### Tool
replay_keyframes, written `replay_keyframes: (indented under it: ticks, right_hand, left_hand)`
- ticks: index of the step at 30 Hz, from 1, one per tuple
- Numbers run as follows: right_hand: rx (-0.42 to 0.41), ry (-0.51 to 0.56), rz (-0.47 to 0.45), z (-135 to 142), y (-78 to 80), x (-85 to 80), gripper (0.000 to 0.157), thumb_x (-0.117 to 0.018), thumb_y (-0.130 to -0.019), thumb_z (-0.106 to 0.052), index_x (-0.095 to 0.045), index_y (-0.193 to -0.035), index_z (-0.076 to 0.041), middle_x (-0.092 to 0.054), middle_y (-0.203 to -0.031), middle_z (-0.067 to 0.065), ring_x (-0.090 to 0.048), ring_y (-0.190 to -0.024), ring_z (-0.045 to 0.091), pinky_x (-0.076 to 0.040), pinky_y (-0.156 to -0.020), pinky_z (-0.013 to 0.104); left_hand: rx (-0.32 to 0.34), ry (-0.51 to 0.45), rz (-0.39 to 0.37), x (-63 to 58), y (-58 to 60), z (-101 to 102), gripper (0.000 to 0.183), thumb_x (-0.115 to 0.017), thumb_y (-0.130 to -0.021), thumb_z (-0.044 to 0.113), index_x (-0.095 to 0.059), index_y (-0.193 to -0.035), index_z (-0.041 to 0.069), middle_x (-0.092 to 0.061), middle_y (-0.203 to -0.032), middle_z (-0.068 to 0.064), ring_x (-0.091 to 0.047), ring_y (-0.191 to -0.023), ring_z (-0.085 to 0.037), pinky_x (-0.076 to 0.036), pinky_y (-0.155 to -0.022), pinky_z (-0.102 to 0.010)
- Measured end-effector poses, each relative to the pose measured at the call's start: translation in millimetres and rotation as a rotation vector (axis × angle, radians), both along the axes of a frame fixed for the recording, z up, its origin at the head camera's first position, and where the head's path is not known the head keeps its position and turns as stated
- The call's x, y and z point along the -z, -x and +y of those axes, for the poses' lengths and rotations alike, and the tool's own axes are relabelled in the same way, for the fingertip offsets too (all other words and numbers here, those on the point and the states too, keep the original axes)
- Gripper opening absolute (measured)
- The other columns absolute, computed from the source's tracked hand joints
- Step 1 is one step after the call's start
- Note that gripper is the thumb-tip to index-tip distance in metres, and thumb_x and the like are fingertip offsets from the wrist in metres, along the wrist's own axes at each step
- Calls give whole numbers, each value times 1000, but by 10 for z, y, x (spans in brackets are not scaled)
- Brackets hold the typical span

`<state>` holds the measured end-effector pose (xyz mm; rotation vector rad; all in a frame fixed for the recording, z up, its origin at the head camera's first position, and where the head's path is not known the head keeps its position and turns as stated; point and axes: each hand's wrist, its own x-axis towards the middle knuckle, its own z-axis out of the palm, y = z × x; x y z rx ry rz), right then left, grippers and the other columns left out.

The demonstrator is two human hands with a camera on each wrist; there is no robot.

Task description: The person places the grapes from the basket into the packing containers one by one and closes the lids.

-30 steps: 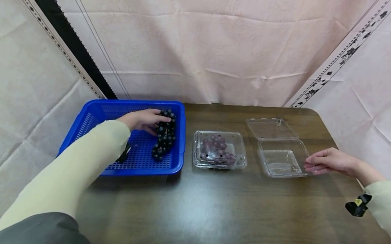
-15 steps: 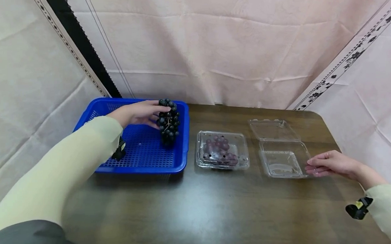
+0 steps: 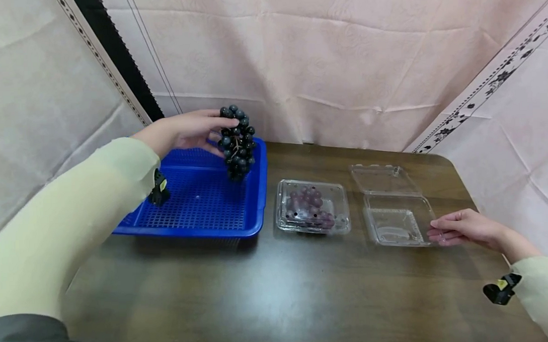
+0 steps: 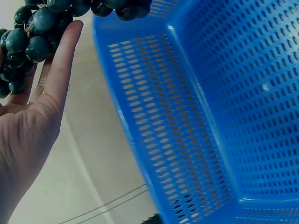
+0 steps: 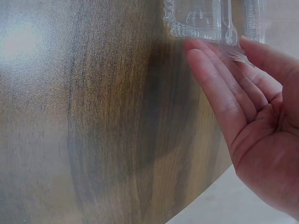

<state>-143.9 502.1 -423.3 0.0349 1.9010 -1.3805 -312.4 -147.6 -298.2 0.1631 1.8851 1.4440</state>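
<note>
One dark grape bunch (image 3: 241,158) — higher now over the blue basket (image 3: 203,208)

Table (image 3: 278,301): wide free strip along near side. Blue basket (image 3: 185,232): raised rim, obstacle at left; space over its right part taken by dark grapes (image 3: 238,148) in the left hand (image 3: 193,131). Lidded box (image 3: 333,201): low obstacle, narrow gaps either side. Hinged box (image 3: 395,222): reachable from above, lid (image 3: 385,181) folded back; right side barred by the right hand (image 3: 468,229). Cloth (image 3: 324,63): barrier behind far table edge.
</note>
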Motion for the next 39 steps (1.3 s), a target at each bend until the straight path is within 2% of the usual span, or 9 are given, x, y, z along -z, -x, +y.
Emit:
replay_keyframes:
  ticks: [9,20,27,32,39]
  right_hand:
    - [4,2,-15,-30,2,-36,37,-42,-104,-11,-53,-123,18,-64,-116,27,-67,-104,25,-53,-90,44]
    - [25,-32,-5,-32,6,-39,38,-44,-104,-13,-53,-123,18,-64,-116,27,-67,-103,25,-53,-90,45]
    - [30,-46,0,-41,14,-34,41,-45,-103,-15,-50,-124,20,-63,-118,27,-67,-105,26,-52,-91,46]
    - [36,-52,-1,-60,12,-45,43,-45,-103,-16,-47,-126,21,-62,-120,28,-66,-106,27,-52,-91,44]
    - [39,-63,0,-95,-3,-41,44,-45,-103,-16,-47,-126,22,-62,-119,27,-66,-106,25,-53,-91,43]
  left_hand:
    - [2,-8,49,-249,-41,182,73,-58,-95,40,-18,-153,21,-27,-156,-7,-39,-136,-30,-53,-93,-47]
    - [59,-12,71,-410,-71,572,76,-59,-95,39,-14,-154,20,-20,-157,-13,-37,-136,-30,-55,-90,-43]
    - [73,-58,91,-407,-128,850,59,-56,-97,36,-31,-147,17,-49,-138,-16,-56,-119,-32,-56,-87,-44]
    - [54,-64,119,-365,-167,1070,53,-57,-96,36,-40,-142,16,-55,-131,-17,-60,-112,-31,-57,-85,-46]
    - [42,-118,127,-279,-234,1394,50,-59,-96,35,-42,-139,17,-56,-128,-19,-62,-109,-33,-58,-81,-45]
